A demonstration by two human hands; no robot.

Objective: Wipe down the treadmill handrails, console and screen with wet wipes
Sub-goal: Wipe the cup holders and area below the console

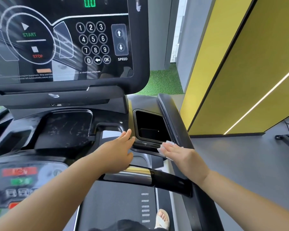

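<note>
Wipe (163,148) pressed flat under right hand (178,153), fingers straight and together, beside cup holder (151,112); left hand (118,150) on console (65,127) edge, fingers straight.

- The screen (62,39) was black, with white-outlined number keys, a green "0.0", green START and red STOP lettering, and 1 orange bar.
- The console (65,127) was glossy black with pale smears.
- The handrail (170,179) was black with a silver-gold band.
- The wet wipe (169,143) was white.
- The wall panel (240,64) was yellow, edged black.
- The turf (162,80) was green.
</note>
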